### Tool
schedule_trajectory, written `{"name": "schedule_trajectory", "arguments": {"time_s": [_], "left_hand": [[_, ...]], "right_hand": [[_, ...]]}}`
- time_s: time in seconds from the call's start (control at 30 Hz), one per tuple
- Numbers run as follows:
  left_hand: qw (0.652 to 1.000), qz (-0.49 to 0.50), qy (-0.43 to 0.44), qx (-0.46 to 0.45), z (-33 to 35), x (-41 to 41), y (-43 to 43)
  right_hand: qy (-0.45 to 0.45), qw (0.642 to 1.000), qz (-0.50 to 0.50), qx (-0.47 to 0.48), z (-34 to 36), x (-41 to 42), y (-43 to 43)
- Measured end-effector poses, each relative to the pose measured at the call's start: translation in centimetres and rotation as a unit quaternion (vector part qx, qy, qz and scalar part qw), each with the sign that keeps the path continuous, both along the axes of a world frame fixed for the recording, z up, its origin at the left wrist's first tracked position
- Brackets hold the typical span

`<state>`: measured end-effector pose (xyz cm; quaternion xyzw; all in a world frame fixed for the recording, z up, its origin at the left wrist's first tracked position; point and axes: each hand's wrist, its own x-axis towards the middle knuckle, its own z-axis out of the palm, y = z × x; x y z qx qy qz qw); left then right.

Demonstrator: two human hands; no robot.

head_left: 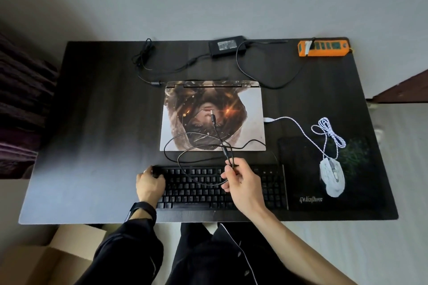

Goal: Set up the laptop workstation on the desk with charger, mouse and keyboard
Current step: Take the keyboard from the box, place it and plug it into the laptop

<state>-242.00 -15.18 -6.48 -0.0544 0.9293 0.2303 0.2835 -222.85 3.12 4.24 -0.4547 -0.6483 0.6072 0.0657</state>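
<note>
A closed laptop (250, 120) with a picture on its lid lies in the middle of the dark desk (97, 122). In front of it lies a black keyboard (199, 188). My left hand (149, 184) grips the keyboard's left end. My right hand (242, 180) pinches the keyboard's black cable (172, 143), whose USB plug (212, 116) lies over the laptop lid. A white mouse (332, 177) sits on a black mouse pad (301, 169); its white cable (291, 122) runs to the laptop's right side. The black charger brick (225, 46) lies at the desk's back.
An orange power strip (324, 48) sits at the back right corner. Charger cables (268, 76) loop behind the laptop. A cardboard box (58, 254) stands on the floor at the lower left. A dark bed or sofa (20, 111) borders the desk's left side.
</note>
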Motion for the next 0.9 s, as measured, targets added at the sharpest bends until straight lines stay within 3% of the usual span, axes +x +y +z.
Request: {"name": "schedule_trajectory", "arguments": {"time_s": [0.3, 0.6, 0.9], "left_hand": [[0.999, 0.034, -0.014, 0.026, 0.5, 0.0, -1.7], [0.999, -0.004, 0.003, 0.038, 1.2, -0.6, -0.7], [0.999, -0.017, -0.035, 0.033, 2.6, -0.1, -1.1]], "right_hand": [[0.011, 1.0, 0.014, 0.003, 0.1, -0.1, 0.4], [0.012, 1.0, 0.024, 0.005, 0.5, -0.8, -0.4], [0.014, 0.999, 0.028, -0.003, 0.2, -1.1, -1.7]]}}
